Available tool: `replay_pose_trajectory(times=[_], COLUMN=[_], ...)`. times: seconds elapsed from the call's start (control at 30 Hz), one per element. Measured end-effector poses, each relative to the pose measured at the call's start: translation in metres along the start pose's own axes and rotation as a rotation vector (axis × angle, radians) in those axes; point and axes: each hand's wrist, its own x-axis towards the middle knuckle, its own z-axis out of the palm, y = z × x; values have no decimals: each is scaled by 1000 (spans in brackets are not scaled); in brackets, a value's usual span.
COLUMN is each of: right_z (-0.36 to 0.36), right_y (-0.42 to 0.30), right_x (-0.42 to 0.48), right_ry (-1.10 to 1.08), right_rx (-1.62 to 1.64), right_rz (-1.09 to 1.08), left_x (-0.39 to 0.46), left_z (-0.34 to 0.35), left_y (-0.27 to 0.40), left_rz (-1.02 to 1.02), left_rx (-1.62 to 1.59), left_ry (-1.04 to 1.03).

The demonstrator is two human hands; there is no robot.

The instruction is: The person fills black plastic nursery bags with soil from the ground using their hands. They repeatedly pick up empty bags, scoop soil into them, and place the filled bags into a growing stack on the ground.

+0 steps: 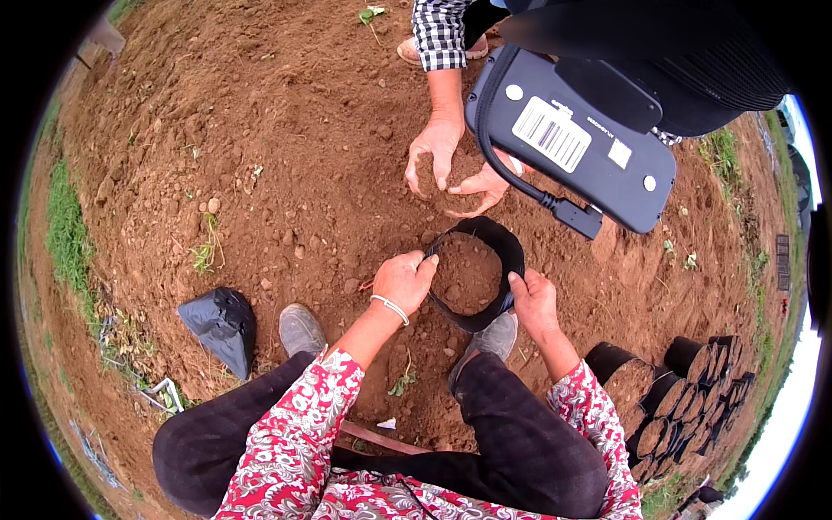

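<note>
Between my hands stands a round black plastic grow bag (513, 250), its mouth facing up and brown soil (467, 273) showing inside. My left hand (404, 281), with a pale bangle at the wrist, pinches the bag's left rim. On the right side, my right hand (534, 300) grips the rim with the thumb on top. Just beyond the bag, a co-worker's two hands (448, 166) cup loose soil above the ground. How full the bag is below its rim I cannot tell exactly.
A folded black plastic bag (224, 328) lies on the soil to my left. Several soil-filled black bags (669, 396) stand in rows at the right. The co-worker's head-worn device (572, 136) hides part of the ground ahead. My shoes (302, 330) flank the work spot.
</note>
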Motion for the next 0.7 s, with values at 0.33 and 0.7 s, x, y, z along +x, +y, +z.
replay_pose_trajectory(times=[0.33,0.7], right_z=[0,-6], right_y=[-1,-7], right_x=[2,-1], right_ry=[-34,31], right_rx=[54,-181], right_rz=[51,-75], left_x=[3,-12], left_z=[2,-10], left_y=[-6,19], left_rz=[-42,-99], left_rx=[-78,87], left_ry=[-15,-52])
